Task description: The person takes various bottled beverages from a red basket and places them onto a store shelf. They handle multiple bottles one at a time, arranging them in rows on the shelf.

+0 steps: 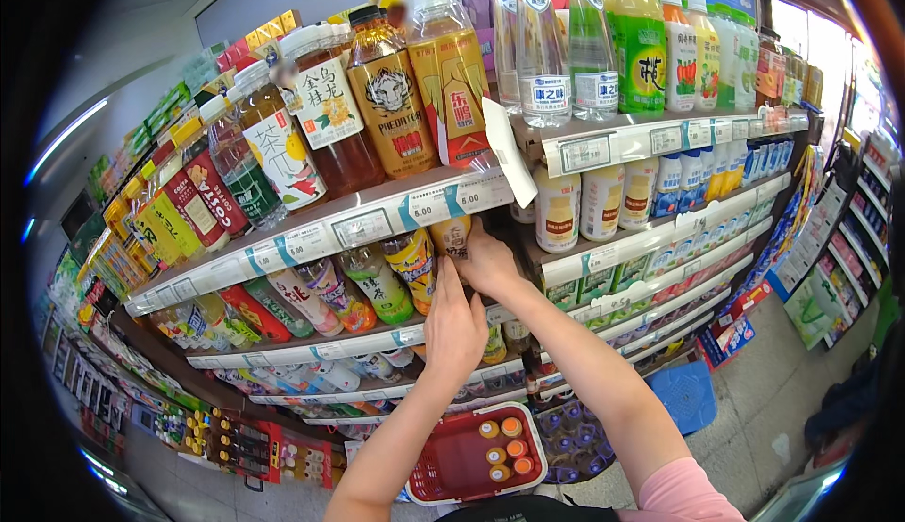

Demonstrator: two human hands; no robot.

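A tan milk tea bottle point(448, 234) stands in the second shelf row, its top hidden under the upper shelf edge. My right hand point(493, 262) grips it from the right side, with the fingertips partly hidden behind it. My left hand point(456, 320) is held flat, fingers together and pointing up, the tips against the bottle's lower left part. Whether the left fingers bear any of its weight cannot be told. Just left of the bottle is a yellow-and-blue labelled drink bottle point(411, 267), followed by a green tea bottle point(375, 283).
Below my arms is a red shopping basket point(452, 444) holding several bottles with orange and yellow caps. The upper shelf edge point(396, 214) carries price tags close above my hands. White-labelled bottles point(558, 212) stand to the right. A blue plastic stool point(682, 398) is on the floor.
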